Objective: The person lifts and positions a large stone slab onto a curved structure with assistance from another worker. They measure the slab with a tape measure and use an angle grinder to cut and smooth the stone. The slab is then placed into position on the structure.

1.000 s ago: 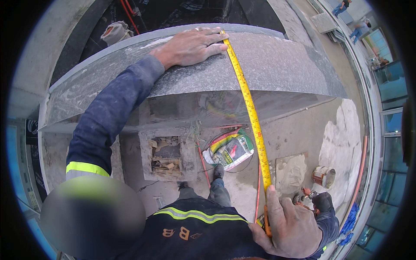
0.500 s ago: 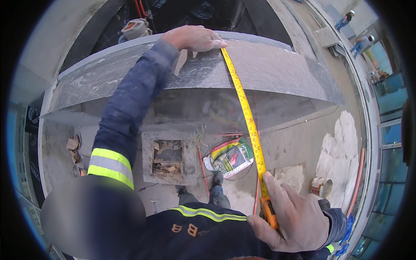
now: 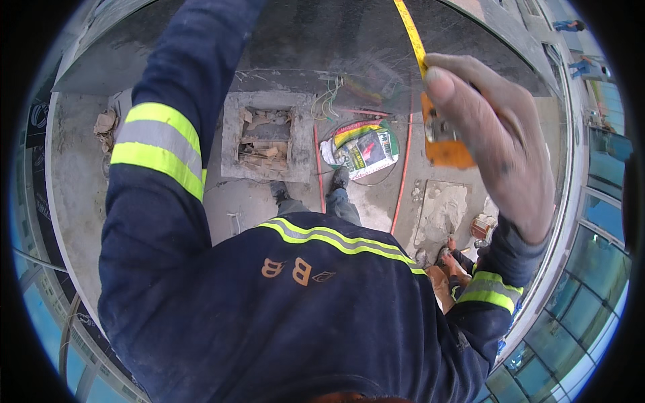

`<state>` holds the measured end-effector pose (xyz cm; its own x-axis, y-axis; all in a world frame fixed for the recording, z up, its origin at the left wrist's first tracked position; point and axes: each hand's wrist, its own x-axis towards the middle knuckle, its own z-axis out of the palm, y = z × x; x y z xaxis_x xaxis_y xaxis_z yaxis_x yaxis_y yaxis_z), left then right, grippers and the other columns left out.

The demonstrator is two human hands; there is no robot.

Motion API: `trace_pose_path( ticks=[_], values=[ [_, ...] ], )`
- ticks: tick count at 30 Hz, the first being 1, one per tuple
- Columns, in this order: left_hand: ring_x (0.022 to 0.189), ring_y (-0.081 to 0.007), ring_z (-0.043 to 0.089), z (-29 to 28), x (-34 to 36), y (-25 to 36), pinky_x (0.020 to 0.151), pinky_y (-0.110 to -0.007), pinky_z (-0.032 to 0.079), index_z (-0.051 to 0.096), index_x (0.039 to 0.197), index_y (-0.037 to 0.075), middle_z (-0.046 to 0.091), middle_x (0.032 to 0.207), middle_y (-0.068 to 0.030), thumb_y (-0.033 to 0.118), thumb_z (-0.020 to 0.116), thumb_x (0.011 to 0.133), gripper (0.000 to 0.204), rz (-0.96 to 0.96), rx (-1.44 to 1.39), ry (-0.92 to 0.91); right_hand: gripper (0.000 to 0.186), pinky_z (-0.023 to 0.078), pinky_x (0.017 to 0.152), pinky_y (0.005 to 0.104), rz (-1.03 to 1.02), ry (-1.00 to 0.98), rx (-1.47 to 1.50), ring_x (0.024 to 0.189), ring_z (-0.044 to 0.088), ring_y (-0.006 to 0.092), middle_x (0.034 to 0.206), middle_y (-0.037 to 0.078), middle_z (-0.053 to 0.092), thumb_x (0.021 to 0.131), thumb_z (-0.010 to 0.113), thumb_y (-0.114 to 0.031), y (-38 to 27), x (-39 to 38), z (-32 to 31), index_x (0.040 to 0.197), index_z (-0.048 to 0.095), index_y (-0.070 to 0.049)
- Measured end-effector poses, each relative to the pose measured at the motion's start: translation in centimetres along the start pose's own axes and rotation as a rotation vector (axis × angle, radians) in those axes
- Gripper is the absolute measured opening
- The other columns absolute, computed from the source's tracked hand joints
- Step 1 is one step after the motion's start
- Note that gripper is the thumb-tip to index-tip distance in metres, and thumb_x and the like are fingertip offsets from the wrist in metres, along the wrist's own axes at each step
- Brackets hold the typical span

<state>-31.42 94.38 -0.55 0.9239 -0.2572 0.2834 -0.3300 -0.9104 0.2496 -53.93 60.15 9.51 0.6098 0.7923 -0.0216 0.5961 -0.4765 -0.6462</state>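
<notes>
An orange tape measure (image 3: 447, 144) is gripped in my right hand (image 3: 504, 134), raised at the upper right with thumb and fingers curled round the case. From it the yellow blade (image 3: 411, 30) runs up and slightly left, past the top edge of the view. Behind the blade is the dark, smooth side of a stone slab (image 3: 322, 33). My left arm (image 3: 175, 101) reaches forward in a dark sleeve with reflective bands; its hand lies beyond the top edge. The blade's far end is hidden too.
Below stands a square concrete box (image 3: 232, 161) with rubble inside. Beside it lie a printed bag (image 3: 366, 151) and red pipes (image 3: 403, 174). A plaster-smeared board (image 3: 443, 208) and a bucket (image 3: 482, 226) are further right. A co-worker (image 3: 460, 265) crouches near my right elbow.
My view has tilted toward my body. The left hand has passed out over the top edge. My right hand has risen with the tape measure. A crouching co-worker has come into view.
</notes>
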Motion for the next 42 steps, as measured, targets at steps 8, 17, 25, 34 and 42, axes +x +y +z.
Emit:
trace_pose_path(
  ticks=[8, 17, 25, 34, 42],
  values=[
    [0.073, -0.0342, 0.071, -0.9, -17.9, 11.7, 0.068, -0.044, 0.055, 0.074, 0.093, 0.008, 0.076, 0.089, -0.012, 0.054, 0.059, 0.1, 0.049, -0.489, -1.007, 0.234, 0.026, 0.05, 0.066, 0.0383, -0.381, 0.248, -0.419, 0.074, 0.065, 0.0292, 0.09, 0.015, 0.063, 0.101, 0.059, -0.011, -1.3, -0.5, 5.5, 0.126, 0.065, -0.008],
    [0.084, -0.0058, 0.061, 2.3, -30.3, 17.5, 0.075, -0.023, 0.053, 0.067, 0.105, 0.001, 0.065, 0.092, 0.0003, 0.038, 0.058, 0.106, 0.038, -0.12, -1.65, 0.31, 0.047, 0.052, 0.067, 0.0506, 0.076, 0.361, -0.335, 0.081, 0.071, 0.045, 0.085, 0.029, 0.068, 0.104, 0.058, -0.04, -9.6, 1.7, 16.2, 0.108, 0.061, 0.006],
    [0.064, -0.0123, 0.064, -3.0, -36.0, 11.1, 0.06, -0.027, 0.054, 0.065, 0.091, 0.004, 0.064, 0.076, -0.0039, 0.023, 0.057, 0.104, 0.024, -0.381, -1.979, 0.26, 0.056, 0.056, 0.081, 0.0467, -0.156, 0.234, -0.081, 0.094, 0.071, 0.0459, 0.099, 0.031, 0.07, 0.107, 0.053, -0.043, -13.0, 2.1, 18.7, 0.124, 0.059, 0.01],
    [0.044, -0.0183, 0.062, -12.5, -43.4, 4.3, 0.04, -0.029, 0.051, 0.063, 0.103, -0.001, 0.063, 0.063, -0.0085, 0.023, 0.059, 0.097, 0.025, -0.765, -1.663, 0.051, 0.043, 0.055, 0.083, 0.0465, -0.2, 0.1, -0.269, 0.095, 0.073, 0.04, 0.1, 0.027, 0.073, 0.099, 0.065, -0.037, -5.8, 10.8, 6.3, 0.111, 0.071, 0.005],
    [0.04, -0.019, 0.059, -15.3, -38.5, 5.4, 0.036, -0.03, 0.049, 0.062, 0.107, -0.002, 0.062, 0.06, -0.0114, 0.021, 0.058, 0.1, 0.024, -0.875, -1.665, 0.051, 0.038, 0.052, 0.077, 0.0528, -0.251, 0.122, -0.746, 0.088, 0.069, 0.045, 0.088, 0.026, 0.071, 0.098, 0.064, -0.036, 2.3, 27.4, -4.6, 0.095, 0.068, 0.002]
  ],
)
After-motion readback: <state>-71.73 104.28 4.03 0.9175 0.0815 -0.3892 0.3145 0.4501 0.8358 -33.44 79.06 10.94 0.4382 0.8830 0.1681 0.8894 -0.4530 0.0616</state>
